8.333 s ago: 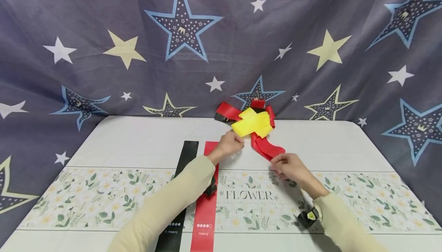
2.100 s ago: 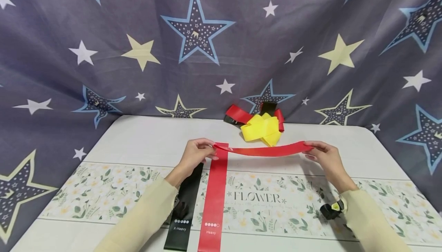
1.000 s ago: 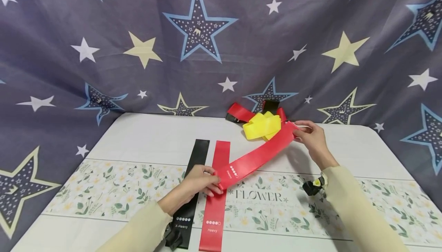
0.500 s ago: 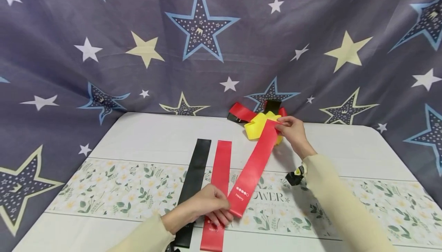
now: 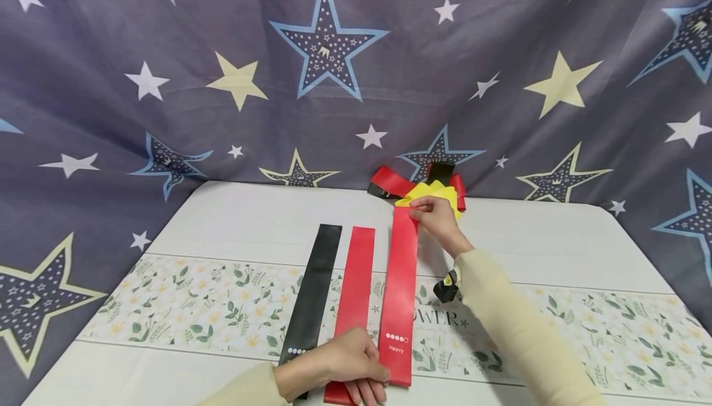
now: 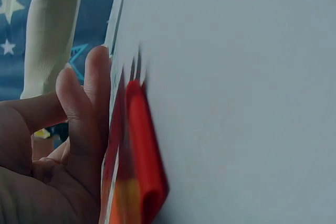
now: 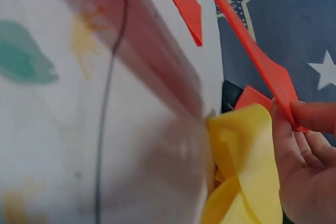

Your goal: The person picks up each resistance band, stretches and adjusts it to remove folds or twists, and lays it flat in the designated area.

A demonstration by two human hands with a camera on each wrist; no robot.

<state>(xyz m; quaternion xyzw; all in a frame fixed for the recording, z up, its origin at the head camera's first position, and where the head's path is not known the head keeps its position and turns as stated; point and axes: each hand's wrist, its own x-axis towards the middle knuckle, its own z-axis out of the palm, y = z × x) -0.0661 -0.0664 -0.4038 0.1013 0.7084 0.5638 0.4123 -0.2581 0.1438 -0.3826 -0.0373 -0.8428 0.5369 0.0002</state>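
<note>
The held red band [image 5: 402, 264] is showing "Heavy" [image 5: 397, 349] beneath 4 filled dots and 1 hollow dot. The black band [image 5: 319, 270] is displaying white dots. The tablecloth [image 5: 250, 214] is bearing "OWER" [image 5: 436, 317] and an asterisk [image 5: 464, 323].

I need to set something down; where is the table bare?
The table is bare left of the black band, beyond the left sleeve, and right of the right sleeve. In between it's crowded: the flat red band, the held red band, the left hand and right hand, with the heaped bands behind.
</note>
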